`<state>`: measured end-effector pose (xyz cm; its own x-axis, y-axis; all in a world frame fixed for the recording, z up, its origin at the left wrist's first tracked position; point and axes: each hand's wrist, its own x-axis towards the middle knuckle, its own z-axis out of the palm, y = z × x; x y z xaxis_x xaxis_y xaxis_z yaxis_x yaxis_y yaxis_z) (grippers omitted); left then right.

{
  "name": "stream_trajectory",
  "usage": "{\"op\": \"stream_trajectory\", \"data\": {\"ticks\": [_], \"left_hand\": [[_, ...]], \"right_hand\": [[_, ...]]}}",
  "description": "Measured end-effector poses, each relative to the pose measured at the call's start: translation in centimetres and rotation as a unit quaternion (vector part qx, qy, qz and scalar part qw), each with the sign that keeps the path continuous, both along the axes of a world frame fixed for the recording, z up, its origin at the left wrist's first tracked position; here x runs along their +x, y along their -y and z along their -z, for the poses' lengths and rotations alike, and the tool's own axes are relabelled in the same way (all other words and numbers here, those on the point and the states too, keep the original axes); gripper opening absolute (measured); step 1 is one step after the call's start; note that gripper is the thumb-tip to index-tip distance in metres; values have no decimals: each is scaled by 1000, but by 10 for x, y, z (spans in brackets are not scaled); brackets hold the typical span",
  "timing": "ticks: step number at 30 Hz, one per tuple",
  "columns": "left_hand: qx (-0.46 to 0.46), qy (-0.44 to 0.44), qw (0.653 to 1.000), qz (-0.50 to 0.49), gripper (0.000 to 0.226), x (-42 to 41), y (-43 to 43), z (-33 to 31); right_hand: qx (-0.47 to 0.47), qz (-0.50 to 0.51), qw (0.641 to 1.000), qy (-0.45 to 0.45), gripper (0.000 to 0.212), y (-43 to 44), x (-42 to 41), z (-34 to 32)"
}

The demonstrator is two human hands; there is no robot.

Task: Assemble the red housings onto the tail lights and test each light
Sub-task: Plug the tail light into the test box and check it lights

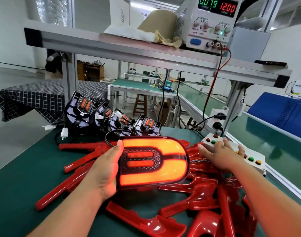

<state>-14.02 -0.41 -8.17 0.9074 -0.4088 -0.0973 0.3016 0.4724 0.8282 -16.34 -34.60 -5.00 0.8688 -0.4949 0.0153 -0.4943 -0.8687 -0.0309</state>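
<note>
- The left hand grips the lit tail light by its 9 o'clock end, thumb over the top edge, holding it above the heap of red housings.
- The light's long axis runs 9 to 3, rounded end toward 3.
- The right hand, fingers straight and spread, rests on the switch box at 2 o'clock of the light, near but apart from it.
- The test looks underway (all segments glow), so the right hand is nearer the switches and the left must carry the light away.

Lit tail light glows orange above scattered red housings; 4 unlit tail lights stand behind.
</note>
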Motion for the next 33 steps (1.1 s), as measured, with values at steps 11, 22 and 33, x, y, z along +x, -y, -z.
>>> {"op": "stream_trajectory", "data": {"ticks": [11,22,33], "left_hand": [[-4,-7,1000,-2,56,-2,0,-2],[48,-13,998,-34,52,-10,2,-11],[54,-16,997,-51,46,-14,2,-13]], "right_hand": [[-18,-5,1000,7,146,-1,0,5],[-60,-58,996,18,133,3,13,0],[-118,-75,990,13,108,-2,14,3]]}}
